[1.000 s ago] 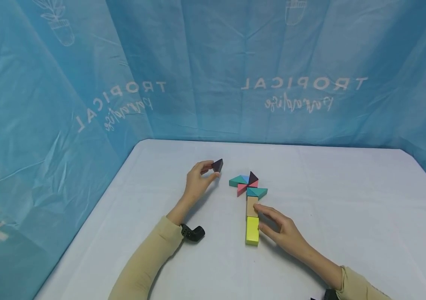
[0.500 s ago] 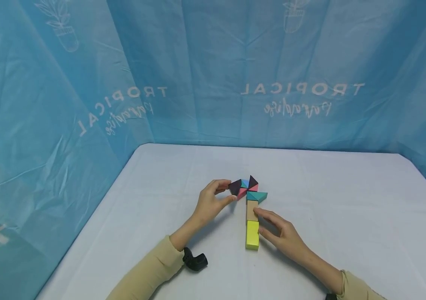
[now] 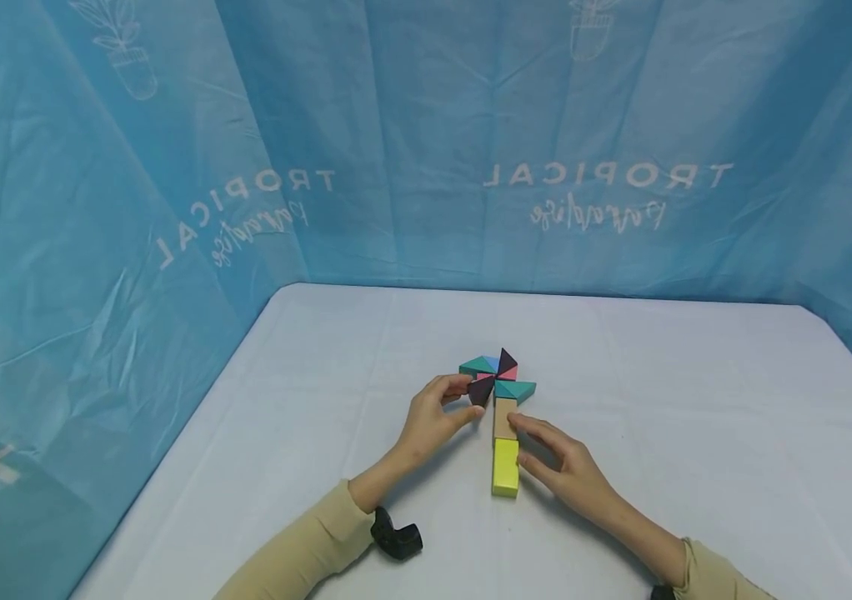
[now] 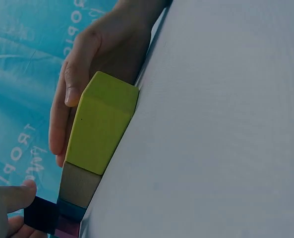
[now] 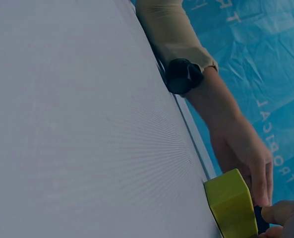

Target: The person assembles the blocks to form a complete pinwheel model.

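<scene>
My left hand (image 3: pixel 432 421) pinches a dark triangular block (image 3: pixel 480 390) between thumb and fingers, at the lower left of a pinwheel-like ring of triangular blocks. That ring has teal (image 3: pixel 477 365), blue, pink and another dark piece (image 3: pixel 506 363); the held block partly covers a pink one. Below it, a teal pair (image 3: pixel 516 390) tops a tan block (image 3: pixel 504 418) and a yellow block (image 3: pixel 504 467), end to end. Beside this column my right hand (image 3: pixel 576 475) lies with fingers fairly straight, a fingertip on the tan block and the thumb by the yellow one's side.
A white cloth-covered table (image 3: pixel 696 417) carries the blocks. Blue printed curtains (image 3: pixel 426 125) hang behind it and along the left. A black wrist device (image 3: pixel 398 535) sits below the left sleeve (image 3: pixel 306 542).
My left hand has moved right and toward me with the dark block, from left of the ring to its lower left side. The right hand has stayed beside the column.
</scene>
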Tool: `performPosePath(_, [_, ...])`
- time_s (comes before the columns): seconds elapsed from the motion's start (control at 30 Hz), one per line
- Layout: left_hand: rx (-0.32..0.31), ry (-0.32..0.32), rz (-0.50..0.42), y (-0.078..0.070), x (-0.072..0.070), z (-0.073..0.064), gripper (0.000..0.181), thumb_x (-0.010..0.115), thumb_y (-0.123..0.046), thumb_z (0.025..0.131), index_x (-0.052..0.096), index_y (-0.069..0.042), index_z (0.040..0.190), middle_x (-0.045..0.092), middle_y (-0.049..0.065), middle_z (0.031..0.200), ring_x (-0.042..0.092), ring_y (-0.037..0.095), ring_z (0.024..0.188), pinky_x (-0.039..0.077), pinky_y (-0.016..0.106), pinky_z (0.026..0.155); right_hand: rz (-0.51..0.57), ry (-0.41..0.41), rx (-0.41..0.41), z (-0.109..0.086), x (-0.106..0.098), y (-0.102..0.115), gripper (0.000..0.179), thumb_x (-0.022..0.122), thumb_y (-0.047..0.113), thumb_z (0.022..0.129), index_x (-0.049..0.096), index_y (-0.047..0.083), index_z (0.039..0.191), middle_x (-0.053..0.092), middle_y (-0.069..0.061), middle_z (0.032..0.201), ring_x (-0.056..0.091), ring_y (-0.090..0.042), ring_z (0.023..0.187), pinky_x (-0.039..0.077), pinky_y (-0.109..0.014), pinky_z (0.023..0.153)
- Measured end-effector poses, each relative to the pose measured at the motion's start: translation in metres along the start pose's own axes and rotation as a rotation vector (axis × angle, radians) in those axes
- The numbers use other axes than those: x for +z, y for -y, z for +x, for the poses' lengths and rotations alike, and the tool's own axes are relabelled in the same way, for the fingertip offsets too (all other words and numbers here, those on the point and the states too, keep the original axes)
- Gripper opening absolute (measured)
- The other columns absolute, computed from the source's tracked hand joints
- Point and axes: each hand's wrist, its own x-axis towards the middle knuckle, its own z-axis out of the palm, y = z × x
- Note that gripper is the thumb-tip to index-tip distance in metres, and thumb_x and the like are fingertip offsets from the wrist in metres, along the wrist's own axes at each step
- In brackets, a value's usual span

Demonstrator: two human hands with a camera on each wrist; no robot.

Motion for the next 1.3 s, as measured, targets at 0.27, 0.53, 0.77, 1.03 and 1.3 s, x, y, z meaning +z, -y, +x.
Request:
performPosePath(0.27, [-0.009,0.049,0.019,0.003,0.005,-0.004,0.048,0.077,-0.017,0.079,0.059,0.001,0.120,0.059,0.010,0.114,0.059,0.020,0.104,0.047,0.025,0.090,-0.022,-0.006,0.033,0.001,0.000,0.002,0.047,0.063,0.000,0.089,0.048,-0.004,0.133,0.049,-0.019,0.135,0.041,-0.035,0.127,0.031,-0.017,0.102])
performPosePath(0.53, [0.011,0.153,0.108,0.008,0.004,-0.006,0.055,0.078,-0.019,0.079,0.056,0.000,0.125,0.058,0.009,0.114,0.058,0.020,0.105,0.046,0.026,0.092,-0.029,-0.014,0.026,0.000,0.001,0.000,0.047,0.063,-0.001,0.088,0.049,-0.005,0.132,0.050,-0.020,0.133,0.042,-0.036,0.126,0.032,-0.017,0.101])
performPosePath(0.77, [0.184,0.189,0.296,0.013,-0.010,0.003,0.052,0.076,-0.021,0.080,0.057,-0.001,0.125,0.060,0.009,0.116,0.058,0.019,0.105,0.048,0.031,0.089,-0.030,-0.012,0.031,0.000,0.002,0.000,0.047,0.063,-0.001,0.088,0.049,-0.004,0.133,0.050,-0.020,0.133,0.043,-0.035,0.126,0.032,-0.018,0.102])
performPosePath(1.03, [0.259,0.154,0.330,0.017,-0.010,0.016,0.043,0.073,-0.017,0.084,0.060,-0.002,0.122,0.061,0.006,0.109,0.059,0.017,0.101,0.049,0.030,0.086,-0.022,-0.003,-0.014,0.001,0.001,0.000,0.047,0.062,-0.004,0.088,0.047,-0.007,0.132,0.050,-0.023,0.132,0.044,-0.037,0.124,0.032,-0.018,0.102])
performPosePath(1.3, [0.276,0.115,0.309,0.022,-0.005,0.022,0.038,0.072,-0.011,0.084,0.062,-0.002,0.119,0.062,0.007,0.107,0.060,0.017,0.098,0.050,0.029,0.085,-0.027,-0.001,0.001,0.002,0.002,0.000,0.047,0.062,-0.003,0.088,0.048,-0.007,0.132,0.051,-0.022,0.132,0.043,-0.038,0.124,0.032,-0.018,0.102])
